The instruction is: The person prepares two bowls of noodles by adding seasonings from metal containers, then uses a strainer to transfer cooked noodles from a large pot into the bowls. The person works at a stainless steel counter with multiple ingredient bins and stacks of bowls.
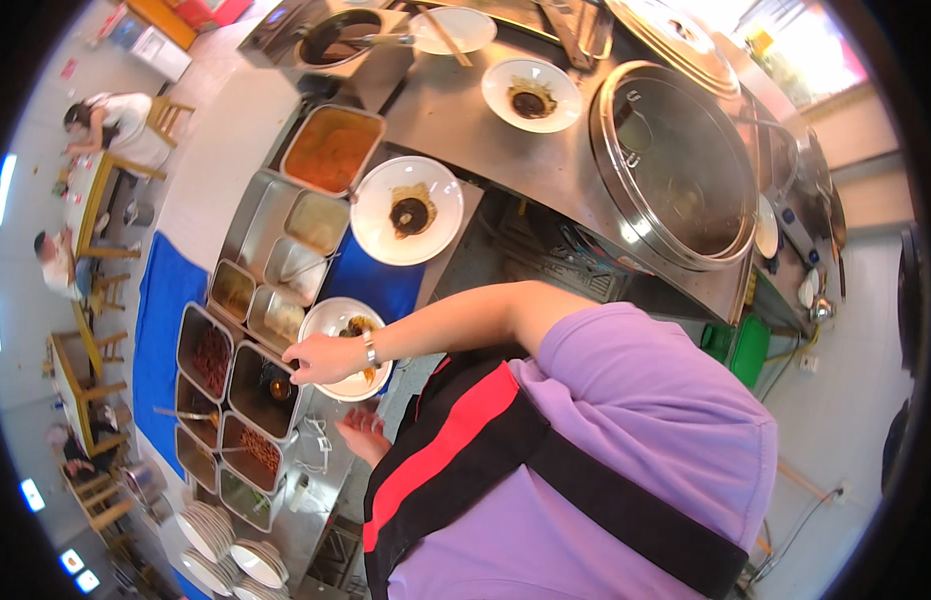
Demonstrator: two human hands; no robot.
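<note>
My right hand (326, 358) reaches over the rim of a white bowl (368, 385) with dark sauce in it. Its fingertips are over the near edge of a dark metal container (259, 375) in which something amber shows; whether they pinch anything I cannot tell. Below that bowl, close to my apron, my left hand (366, 435) has its fingers apart and holds nothing. A second white bowl with dark sauce (407, 211) is farther up, and a third sauced bowl (531, 95) stands on the steel counter.
Left of me are metal containers of red sauce (334, 148), white powder (296, 270), reddish food (208, 358) and peanuts (259, 450). Stacked white bowls (206, 532) stand at bottom left. A large steaming round pot (675, 165) is at upper right. People sit at tables beyond.
</note>
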